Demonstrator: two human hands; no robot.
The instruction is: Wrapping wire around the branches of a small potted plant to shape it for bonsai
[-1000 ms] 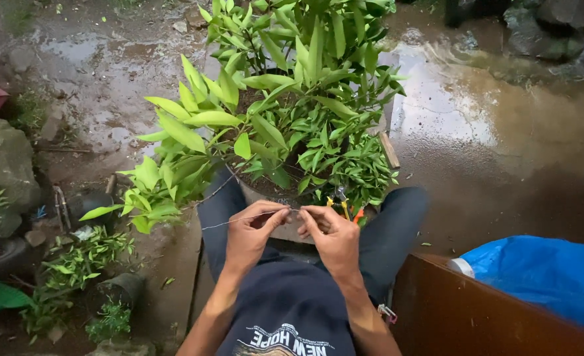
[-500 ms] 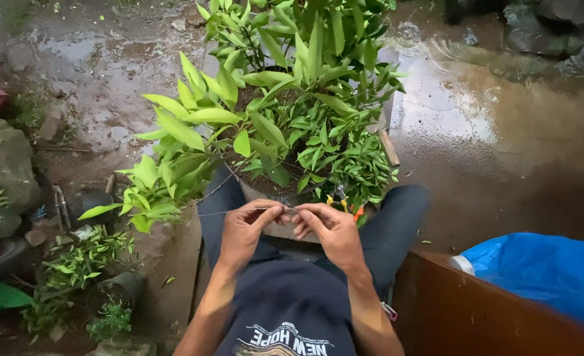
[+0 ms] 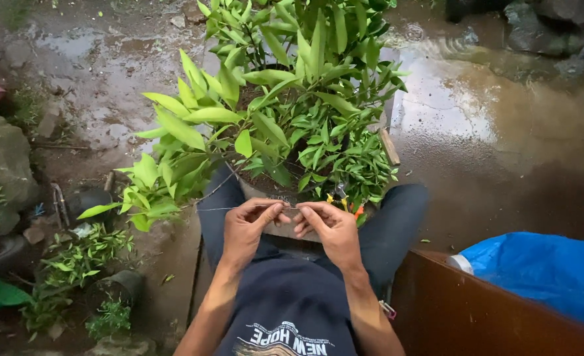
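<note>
A leafy green plant [image 3: 285,112] stands in a pot [image 3: 272,194] between my knees. My left hand [image 3: 249,227] and my right hand [image 3: 328,227] meet just in front of the pot, fingertips pinched on a thin wire [image 3: 219,208] that runs out to the left. The wire stretches from my fingers toward the plant's lower branches. A small tool with orange and yellow handles [image 3: 344,201] lies at the base of the plant, just beyond my right hand.
Wet, puddled ground [image 3: 490,118] surrounds the pot. Small potted seedlings [image 3: 87,250] and rocks [image 3: 1,171] sit at the left. A brown wooden board [image 3: 476,310] and a blue plastic bag [image 3: 542,270] lie at the right.
Both hands stay together in front of the pot; the fingers shift slightly along the thin wire. The plant has not moved.
</note>
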